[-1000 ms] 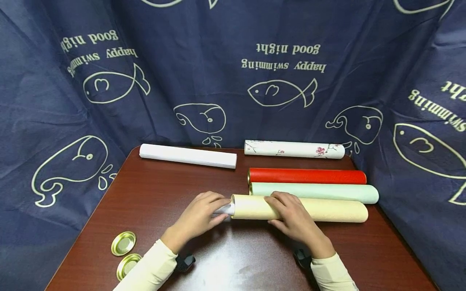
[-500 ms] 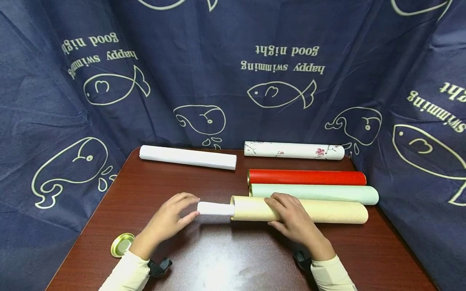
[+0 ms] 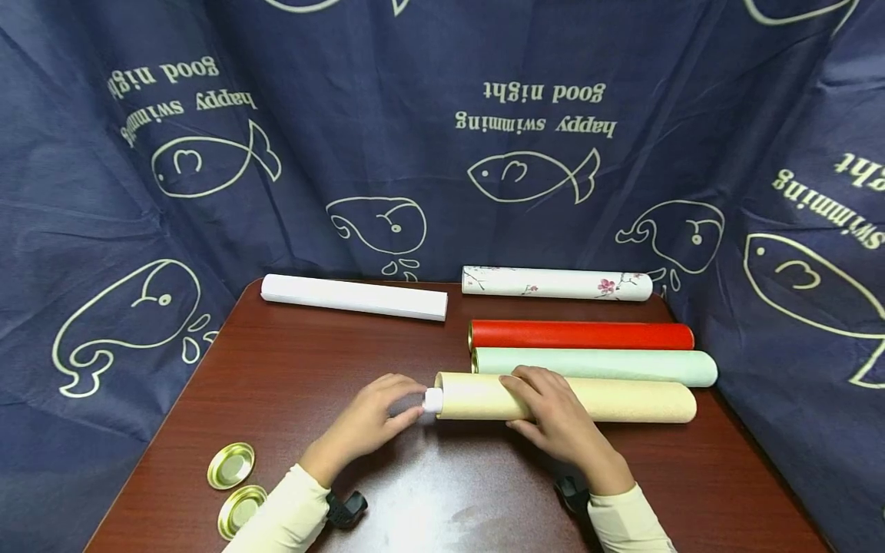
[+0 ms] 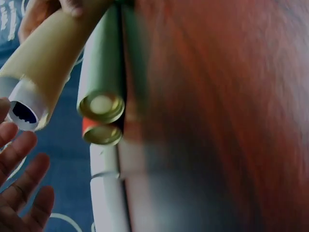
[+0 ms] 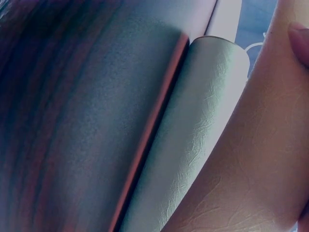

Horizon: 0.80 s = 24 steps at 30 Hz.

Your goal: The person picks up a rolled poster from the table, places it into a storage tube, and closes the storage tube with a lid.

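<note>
A cream cardboard tube (image 3: 632, 400) lies across the table, its left end uncapped. Out of that end sticks a short piece of a white paper roll (image 3: 432, 400); the rest is hidden inside. My left hand (image 3: 366, 421) is at the roll's outer end, thumb and fingers apart. In the left wrist view its fingers (image 4: 21, 150) are loosely extended beside the roll's hollow end (image 4: 30, 101). My right hand (image 3: 556, 415) grips the tube near its middle, fingers over the top and thumb on the near side. The right wrist view shows the tube (image 5: 241, 159) up close.
Behind the cream tube lie a mint-green tube (image 3: 643, 366), a red tube (image 3: 581, 335) and a white flower-print tube (image 3: 553, 283). Another white paper roll (image 3: 353, 297) lies at the back left. Two gold lids (image 3: 231, 465) rest at the front left. A blue curtain (image 3: 387, 92) hangs behind.
The left hand drew back left, exposing more of the white roll, then moved right again. The roll now sticks out of the tube much less. The right hand stays on the tube.
</note>
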Available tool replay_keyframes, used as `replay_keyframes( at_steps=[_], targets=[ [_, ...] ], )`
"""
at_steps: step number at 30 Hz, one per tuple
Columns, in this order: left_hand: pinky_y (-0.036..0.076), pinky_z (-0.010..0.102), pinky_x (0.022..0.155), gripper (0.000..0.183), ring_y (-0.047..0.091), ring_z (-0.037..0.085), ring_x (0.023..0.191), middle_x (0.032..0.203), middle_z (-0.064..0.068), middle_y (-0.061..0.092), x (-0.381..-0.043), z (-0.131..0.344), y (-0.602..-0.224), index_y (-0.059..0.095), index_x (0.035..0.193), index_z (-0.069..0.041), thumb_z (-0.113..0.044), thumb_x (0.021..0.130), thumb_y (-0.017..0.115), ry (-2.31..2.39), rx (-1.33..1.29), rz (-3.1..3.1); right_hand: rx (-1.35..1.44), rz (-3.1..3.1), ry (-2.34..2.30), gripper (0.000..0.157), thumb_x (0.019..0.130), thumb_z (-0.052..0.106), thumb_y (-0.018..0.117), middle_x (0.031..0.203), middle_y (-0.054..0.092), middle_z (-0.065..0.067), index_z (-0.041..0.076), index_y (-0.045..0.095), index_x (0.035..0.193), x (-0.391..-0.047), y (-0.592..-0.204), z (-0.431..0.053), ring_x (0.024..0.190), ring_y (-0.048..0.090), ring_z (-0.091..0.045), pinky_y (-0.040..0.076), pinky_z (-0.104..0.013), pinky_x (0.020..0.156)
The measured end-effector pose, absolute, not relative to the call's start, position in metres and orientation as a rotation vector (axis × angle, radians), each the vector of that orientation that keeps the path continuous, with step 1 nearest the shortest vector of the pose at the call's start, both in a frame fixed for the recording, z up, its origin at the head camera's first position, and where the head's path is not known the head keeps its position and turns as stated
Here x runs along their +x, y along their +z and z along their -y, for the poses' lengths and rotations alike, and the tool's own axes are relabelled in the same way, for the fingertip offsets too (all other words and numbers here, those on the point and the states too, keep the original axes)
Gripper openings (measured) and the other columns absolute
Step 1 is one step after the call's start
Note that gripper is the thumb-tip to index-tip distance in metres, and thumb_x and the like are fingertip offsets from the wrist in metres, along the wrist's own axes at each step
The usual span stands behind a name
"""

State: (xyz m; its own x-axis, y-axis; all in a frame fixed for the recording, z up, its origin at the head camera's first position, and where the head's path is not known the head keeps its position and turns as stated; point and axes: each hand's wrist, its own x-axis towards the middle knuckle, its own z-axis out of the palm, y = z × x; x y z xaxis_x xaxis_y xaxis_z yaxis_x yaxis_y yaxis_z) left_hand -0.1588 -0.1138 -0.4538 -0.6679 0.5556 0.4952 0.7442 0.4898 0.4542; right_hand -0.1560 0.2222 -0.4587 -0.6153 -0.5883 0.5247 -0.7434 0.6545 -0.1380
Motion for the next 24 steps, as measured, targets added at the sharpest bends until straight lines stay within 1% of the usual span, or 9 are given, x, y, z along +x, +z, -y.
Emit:
replay_keyframes(
  at_steps=[4,11,14,18,20,24],
  targets=[
    [0.05,0.04,0.096,0.035,0.062,0.019,0.112,0.118,0.002,0.067,-0.157,0.108,-0.457,0.067,0.124,-0.009,-0.021,0.092,0.073,-0.97,-1.154,2.534,1.052,2.431,0.48,0.07,0.069,0.025,0.09,0.122,0.056,-0.008,0.013,0.059,0.131,-0.157,-0.459,-0.22,0.114,0.054,-0.029,0.041,-0.05,0.099],
    [0.053,0.034,0.088,0.04,0.064,0.016,0.1,0.108,0.003,0.067,-0.155,0.107,-0.459,0.061,0.132,-0.007,-0.021,0.095,0.069,-0.967,-1.227,2.591,1.045,2.397,0.476,0.07,0.067,0.023,0.09,0.12,0.057,-0.009,0.012,0.06,0.129,-0.159,-0.463,-0.219,0.111,0.056,-0.031,0.043,-0.052,0.096],
    [0.053,0.033,0.089,0.039,0.064,0.015,0.1,0.108,0.003,0.066,-0.154,0.106,-0.46,0.061,0.131,-0.007,-0.021,0.096,0.068,-0.963,-1.241,2.591,1.051,2.393,0.476,0.071,0.066,0.023,0.09,0.12,0.057,-0.008,0.012,0.06,0.129,-0.16,-0.464,-0.216,0.111,0.056,-0.03,0.044,-0.052,0.095],
    [0.055,0.032,0.083,0.036,0.066,0.018,0.096,0.105,0.004,0.067,-0.152,0.113,-0.458,0.063,0.128,-0.006,-0.017,0.094,0.07,-0.988,-1.202,2.548,1.065,2.393,0.47,0.071,0.067,0.024,0.091,0.121,0.057,-0.007,0.012,0.06,0.129,-0.161,-0.464,-0.214,0.111,0.056,-0.03,0.044,-0.052,0.094],
    [0.055,0.033,0.081,0.036,0.066,0.019,0.095,0.106,0.004,0.067,-0.152,0.121,-0.456,0.064,0.126,-0.006,-0.015,0.092,0.072,-0.984,-1.163,2.529,1.062,2.395,0.468,0.071,0.066,0.024,0.091,0.121,0.058,-0.008,0.012,0.06,0.129,-0.16,-0.464,-0.214,0.112,0.056,-0.03,0.044,-0.052,0.095],
    [0.055,0.036,0.082,0.035,0.066,0.017,0.097,0.108,0.002,0.068,-0.151,0.147,-0.451,0.067,0.123,-0.006,-0.014,0.09,0.075,-0.918,-1.05,2.539,1.062,2.415,0.471,0.07,0.068,0.026,0.09,0.122,0.058,-0.008,0.012,0.06,0.129,-0.159,-0.463,-0.214,0.114,0.055,-0.03,0.042,-0.051,0.097]
  ],
)
